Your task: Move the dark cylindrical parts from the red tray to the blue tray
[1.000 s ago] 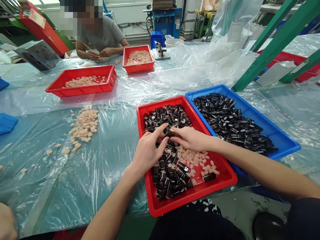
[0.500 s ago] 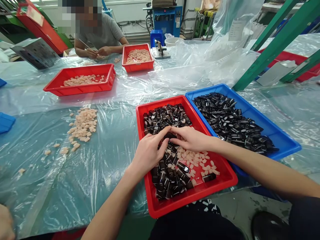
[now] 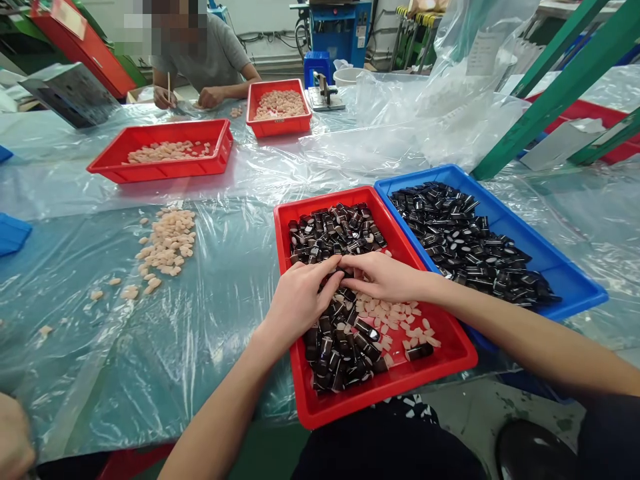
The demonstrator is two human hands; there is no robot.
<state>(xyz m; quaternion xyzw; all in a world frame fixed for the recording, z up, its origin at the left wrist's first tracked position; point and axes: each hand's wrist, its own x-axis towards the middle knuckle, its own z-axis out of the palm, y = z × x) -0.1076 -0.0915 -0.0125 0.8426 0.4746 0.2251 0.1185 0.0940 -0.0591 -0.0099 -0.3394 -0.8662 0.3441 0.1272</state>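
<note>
While the left hand (image 3: 300,303) and the right hand (image 3: 385,277) are curving narrowly over dark pieces (image 3: 340,320) in one red tray (image 3: 395,383), one blue tray (image 3: 565,310) is standing beside it; whether they are holding any, I cannot tell.
</note>
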